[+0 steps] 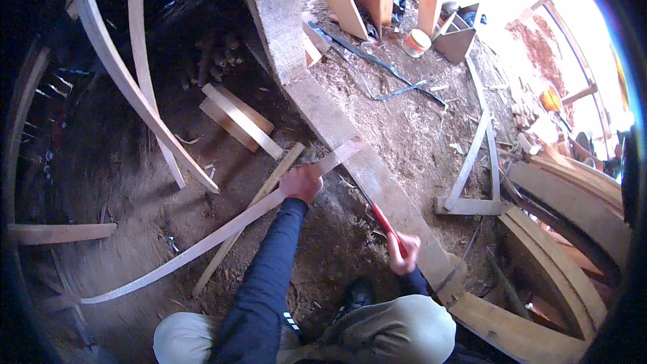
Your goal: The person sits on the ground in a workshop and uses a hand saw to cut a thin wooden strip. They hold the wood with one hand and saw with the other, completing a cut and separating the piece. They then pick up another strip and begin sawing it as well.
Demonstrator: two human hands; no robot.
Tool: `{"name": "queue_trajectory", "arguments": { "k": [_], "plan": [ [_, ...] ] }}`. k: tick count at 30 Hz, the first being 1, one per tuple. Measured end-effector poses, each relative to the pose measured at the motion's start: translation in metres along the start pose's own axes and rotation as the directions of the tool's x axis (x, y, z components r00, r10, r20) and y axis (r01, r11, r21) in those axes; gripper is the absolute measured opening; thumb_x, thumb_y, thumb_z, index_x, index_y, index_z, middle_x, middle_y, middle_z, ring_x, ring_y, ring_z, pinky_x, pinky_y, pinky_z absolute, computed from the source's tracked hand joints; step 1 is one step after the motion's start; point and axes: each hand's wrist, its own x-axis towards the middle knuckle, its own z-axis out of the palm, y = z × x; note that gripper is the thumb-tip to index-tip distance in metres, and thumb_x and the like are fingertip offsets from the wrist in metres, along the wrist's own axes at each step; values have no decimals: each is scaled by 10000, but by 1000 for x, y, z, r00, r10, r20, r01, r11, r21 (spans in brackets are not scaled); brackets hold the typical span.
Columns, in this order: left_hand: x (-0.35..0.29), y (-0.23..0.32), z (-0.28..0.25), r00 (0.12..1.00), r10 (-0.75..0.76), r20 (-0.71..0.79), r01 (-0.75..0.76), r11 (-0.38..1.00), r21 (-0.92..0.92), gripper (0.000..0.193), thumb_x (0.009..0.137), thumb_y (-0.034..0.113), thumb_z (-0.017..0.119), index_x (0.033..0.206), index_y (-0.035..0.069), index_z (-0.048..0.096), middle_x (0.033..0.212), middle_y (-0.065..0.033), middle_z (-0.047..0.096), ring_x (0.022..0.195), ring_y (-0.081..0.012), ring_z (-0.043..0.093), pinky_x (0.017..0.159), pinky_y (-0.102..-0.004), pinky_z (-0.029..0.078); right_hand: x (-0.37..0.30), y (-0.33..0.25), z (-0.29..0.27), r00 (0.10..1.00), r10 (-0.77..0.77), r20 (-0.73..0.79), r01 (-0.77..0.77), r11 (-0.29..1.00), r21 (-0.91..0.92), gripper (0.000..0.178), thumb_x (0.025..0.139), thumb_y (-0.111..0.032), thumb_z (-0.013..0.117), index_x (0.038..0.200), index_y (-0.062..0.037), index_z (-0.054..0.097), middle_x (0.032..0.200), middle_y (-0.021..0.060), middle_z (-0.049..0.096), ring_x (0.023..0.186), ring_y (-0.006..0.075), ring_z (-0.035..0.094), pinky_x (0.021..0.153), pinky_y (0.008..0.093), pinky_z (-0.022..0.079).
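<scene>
My left hand [301,183] is closed round a long, thin wooden strip [222,232], pressing it down near one end. That end lies across a thick wooden beam [387,178] that runs diagonally before me, while the rest bows away to the lower left. In my right hand [404,254], slightly blurred, is the red handle of a saw [384,219]. Its narrow dark blade, seen nearly edge-on, reaches up to the strip where the strip crosses the beam. Whether the teeth are in the wood is too small to tell.
A narrow stick [246,219] passes under the strip. Short boards [239,121] lie left of the beam, and curved timbers [145,104] stand farther left. To the right are a wooden frame [472,205] and stacked curved pieces [556,256]. A round tub [416,42] stands at the back.
</scene>
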Motion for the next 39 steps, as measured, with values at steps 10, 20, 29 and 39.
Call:
{"name": "queue_trajectory", "arguments": {
  "k": [10,20,29,39],
  "plan": [
    [1,4,-21,991,-74,114,79,996,-32,195,714,296,576,726,129,675,726,-162,685,694,-367,682,674,-506,546,-12,16,-9,999,-8,40,9,1000,-13,148,862,-81,588,791,21,669,474,66,415,400,102,455,414,296,336],
    [1,-4,7,1000,10,9,-10,1000,1,206,717,307,570,766,134,672,663,-169,659,638,-367,669,603,-504,545,-9,9,-12,1000,10,15,-11,999,37,180,869,-80,580,762,26,679,472,71,467,392,115,471,423,298,362],
    [-3,-1,8,1000,28,-9,-28,1000,-10,215,725,305,558,732,127,680,681,-157,670,656,-389,670,637,-513,554,-9,13,-22,999,-17,50,9,987,159,180,841,-67,596,678,-12,652,487,79,534,401,143,537,430,302,418],
    [19,-1,-17,998,37,41,-41,996,82,293,778,317,504,737,84,676,715,-196,672,669,-413,664,635,-529,547,12,3,-23,986,-123,113,110,987,115,253,836,-100,629,607,-44,538,502,140,470,403,291,497,416,381,366]
  ]
}}
